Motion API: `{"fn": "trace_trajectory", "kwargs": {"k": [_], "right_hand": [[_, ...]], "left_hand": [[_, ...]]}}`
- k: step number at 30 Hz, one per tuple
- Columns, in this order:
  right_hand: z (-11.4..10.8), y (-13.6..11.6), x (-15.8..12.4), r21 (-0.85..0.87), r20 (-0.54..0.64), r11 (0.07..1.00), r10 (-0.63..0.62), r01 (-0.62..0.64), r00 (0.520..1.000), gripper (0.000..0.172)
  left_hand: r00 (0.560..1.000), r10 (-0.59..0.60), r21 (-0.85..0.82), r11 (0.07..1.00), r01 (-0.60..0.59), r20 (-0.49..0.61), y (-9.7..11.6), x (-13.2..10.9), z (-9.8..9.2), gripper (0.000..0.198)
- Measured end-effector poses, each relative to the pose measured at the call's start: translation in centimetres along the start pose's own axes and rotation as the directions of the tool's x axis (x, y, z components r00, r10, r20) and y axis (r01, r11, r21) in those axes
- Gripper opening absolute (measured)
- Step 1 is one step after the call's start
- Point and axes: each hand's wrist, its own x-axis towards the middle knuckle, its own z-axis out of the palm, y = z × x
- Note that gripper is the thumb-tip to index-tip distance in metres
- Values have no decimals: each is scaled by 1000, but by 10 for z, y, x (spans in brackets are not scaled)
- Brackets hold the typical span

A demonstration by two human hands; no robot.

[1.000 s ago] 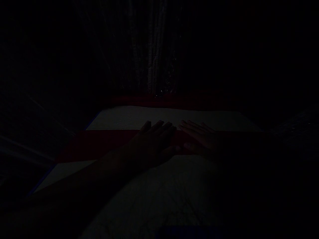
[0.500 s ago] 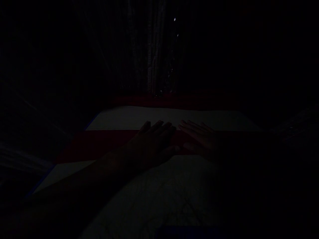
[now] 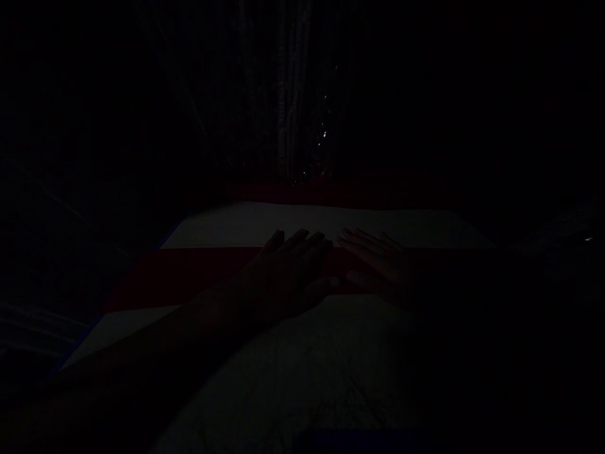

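Note:
The picture is very dark. My left hand (image 3: pixel 293 271) lies palm down with its fingers spread, over a red band (image 3: pixel 174 274) that crosses a pale, flat, cloth-like surface (image 3: pixel 227 224). To its right rests my right hand (image 3: pixel 375 258), also flat with fingers stretched out. The thumbs point toward each other, and a small gap parts the hands. Both sets of fingertips reach onto the pale strip beyond the red band. Neither hand holds anything that I can see. Deep shadow hides my right forearm.
A blue edging (image 3: pixel 78 343) runs along the left side of the surface. Behind the far end lies dark red material (image 3: pixel 359 194). Beyond it hang faint vertical folds (image 3: pixel 288 94) with small bright glints. Darkness hides the right side.
Both hands stay nearly where they were, flat on the surface. The glints at the back have shifted, and a small one now shows at the far right.

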Motion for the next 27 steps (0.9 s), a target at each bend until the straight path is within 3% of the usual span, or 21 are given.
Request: {"fn": "trace_trajectory", "kwargs": {"k": [27], "right_hand": [[-1,-3,-1,-72,3,997,-21,21,1000,68]], "left_hand": [[999,43,-15,999,-43,-32,-3,-2,2,82]]}}
